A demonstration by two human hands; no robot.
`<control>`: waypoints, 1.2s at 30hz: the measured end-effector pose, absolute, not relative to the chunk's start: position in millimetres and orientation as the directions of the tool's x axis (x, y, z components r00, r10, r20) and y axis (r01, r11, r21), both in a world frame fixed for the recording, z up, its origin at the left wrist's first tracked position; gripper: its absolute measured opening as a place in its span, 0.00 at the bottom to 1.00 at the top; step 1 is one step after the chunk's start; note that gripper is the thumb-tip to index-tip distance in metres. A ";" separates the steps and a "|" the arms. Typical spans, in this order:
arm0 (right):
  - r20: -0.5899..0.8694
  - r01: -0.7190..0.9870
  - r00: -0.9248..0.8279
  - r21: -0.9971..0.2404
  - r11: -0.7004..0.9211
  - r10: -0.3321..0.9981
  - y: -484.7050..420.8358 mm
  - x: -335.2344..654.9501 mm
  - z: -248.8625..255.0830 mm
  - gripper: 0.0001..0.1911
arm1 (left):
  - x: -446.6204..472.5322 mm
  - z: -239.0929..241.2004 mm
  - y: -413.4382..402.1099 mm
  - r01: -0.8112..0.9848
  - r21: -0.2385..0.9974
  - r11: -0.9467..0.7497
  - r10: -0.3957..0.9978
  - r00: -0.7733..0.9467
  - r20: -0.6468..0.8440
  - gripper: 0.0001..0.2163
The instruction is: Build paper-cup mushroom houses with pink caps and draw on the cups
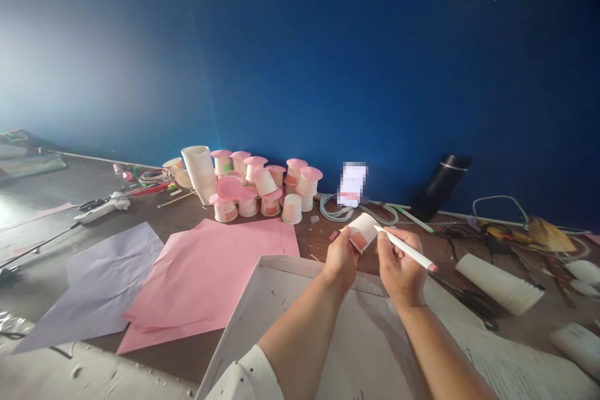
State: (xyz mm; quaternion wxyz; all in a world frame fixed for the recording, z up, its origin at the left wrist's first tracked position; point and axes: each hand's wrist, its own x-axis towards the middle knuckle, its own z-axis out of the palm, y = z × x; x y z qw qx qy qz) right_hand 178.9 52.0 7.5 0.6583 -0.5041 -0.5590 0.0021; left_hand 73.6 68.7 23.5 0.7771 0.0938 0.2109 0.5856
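My left hand [341,260] grips a small white paper cup [365,225] from its left side, above the far edge of a shallow white box lid [300,284]. An orange-red patch [359,240] is drawn on the cup's side. In my right hand [402,272] is a white marker [410,249] with a pink end, its tip pointing at the cup. Whether the tip touches the cup I cannot tell. Behind to the left, several paper cups with pink paper brims [270,201] are piled together, some bearing drawn windows and doors.
Pink paper sheets [210,269] and lilac sheets [112,278] lie left of the lid. A tall stack of cups [199,172] stands behind them. At right are a black bottle [443,184], cables [492,234] and another cup stack [497,283]. A phone [351,184] leans against the blue partition [328,75].
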 end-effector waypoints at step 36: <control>0.735 0.592 0.414 -0.665 0.455 0.537 51.3 178.7 12.2 0.18 | 79.9 15.6 65.3 -0.837 0.521 0.167 0.986 0.154 -0.068 0.10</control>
